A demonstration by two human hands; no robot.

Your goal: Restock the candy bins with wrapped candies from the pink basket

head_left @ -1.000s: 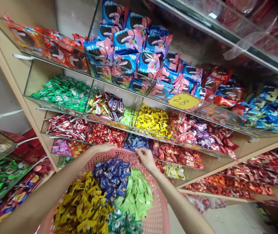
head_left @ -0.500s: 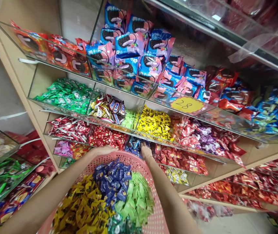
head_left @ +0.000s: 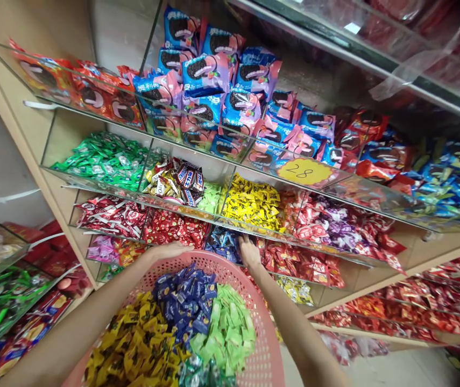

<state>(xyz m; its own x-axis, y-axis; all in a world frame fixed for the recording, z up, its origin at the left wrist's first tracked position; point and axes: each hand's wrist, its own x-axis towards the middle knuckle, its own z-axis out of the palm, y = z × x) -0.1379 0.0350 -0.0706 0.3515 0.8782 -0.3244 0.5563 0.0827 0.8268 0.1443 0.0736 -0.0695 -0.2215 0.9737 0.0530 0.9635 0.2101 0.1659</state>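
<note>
A pink perforated plastic basket [head_left: 268,328] is below me, filled with heaps of wrapped candies: yellow-brown [head_left: 133,344], dark blue [head_left: 187,301], light green [head_left: 230,322] and shiny dark green [head_left: 205,372]. At the basket's far rim, my left hand [head_left: 171,249] is closed over the edge, its fingertips partly hidden. My right hand [head_left: 249,252] reaches forward beyond the rim to a shelf bin of blue-wrapped candies [head_left: 224,244]. Its fingers stretch out by that bin's right side, under the shelf lip above, and nothing shows in them.
Tiered shelves with clear dividers hold Oreo packs [head_left: 207,75], green candies [head_left: 103,158], Snickers bars [head_left: 189,180], yellow candies [head_left: 252,201] and red candies [head_left: 175,228]. A yellow price tag [head_left: 304,171] hangs on one glass front. More stocked shelves stand left and right.
My right hand has shifted a little to the right along the blue candies, uncovering more of them. My left hand stays at the basket rim; the view has moved slightly.
</note>
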